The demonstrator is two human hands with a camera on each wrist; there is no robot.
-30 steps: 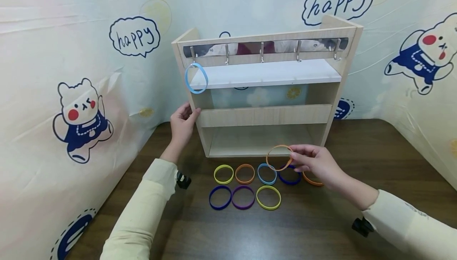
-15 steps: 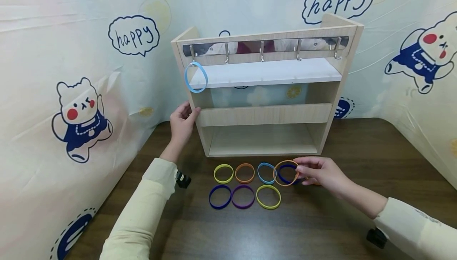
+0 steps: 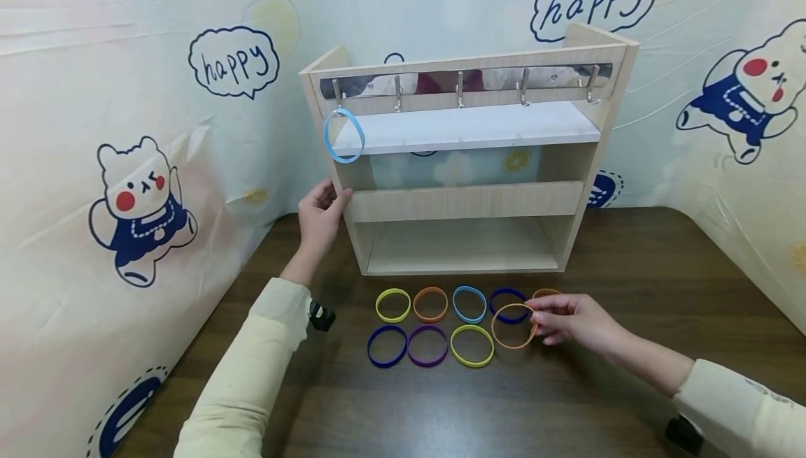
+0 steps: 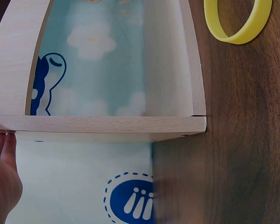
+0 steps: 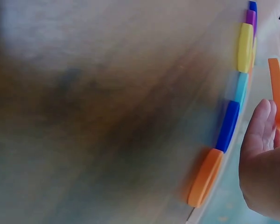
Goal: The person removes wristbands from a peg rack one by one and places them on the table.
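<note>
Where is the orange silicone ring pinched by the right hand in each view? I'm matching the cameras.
Head: orange silicone ring low, right of centre, at the right hand.
Left wrist: not in it.
Right wrist: thin orange strip at the right edge, above the fingers.
Shared landmark: dark blue ring.

Bare table (image 3: 630, 262) right of bands (image 3: 434, 325)
</note>
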